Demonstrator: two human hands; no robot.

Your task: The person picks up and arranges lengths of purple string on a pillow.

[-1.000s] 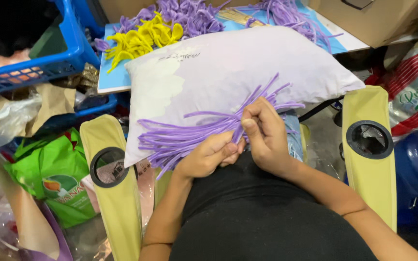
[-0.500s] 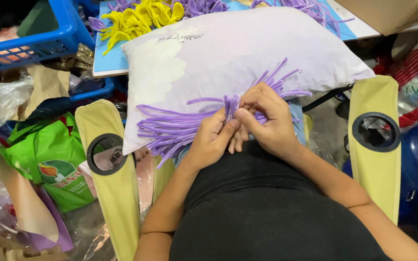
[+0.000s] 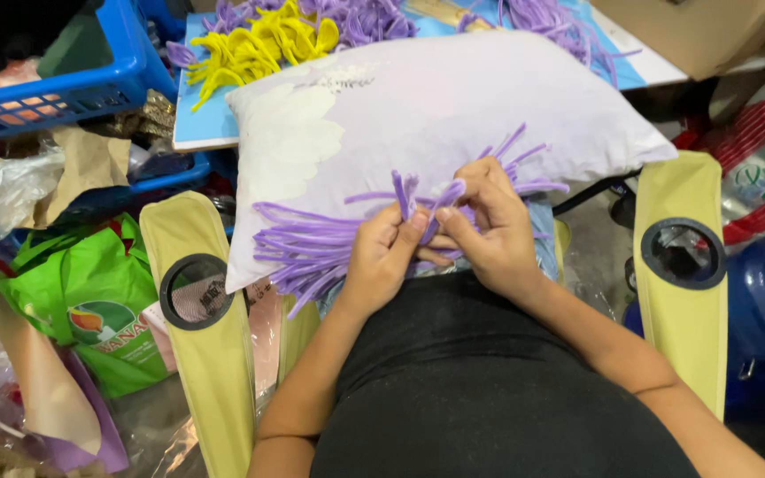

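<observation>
A bundle of purple pipe cleaners (image 3: pixel 312 243) lies across a white pillow (image 3: pixel 418 115) on my lap. My left hand (image 3: pixel 381 257) and my right hand (image 3: pixel 489 226) meet at the middle of the bundle. Both pinch a few purple stems (image 3: pixel 422 196) that stick up bent between the fingertips. The loose ends of the bundle fan out to the left over the pillow's edge, and more ends poke out to the right behind my right hand.
Yellow shapes (image 3: pixel 250 49) and purple shapes (image 3: pixel 365 18) lie on a blue sheet behind the pillow. A blue plastic crate (image 3: pixel 64 88) stands at the far left, a green bag (image 3: pixel 99 310) below it. Yellow chair arms with cup holders (image 3: pixel 195 292) (image 3: pixel 682 252) flank me.
My hands have lifted a few stems out of the bundle and bent them upward between the fingertips. The view has tilted down slightly.
</observation>
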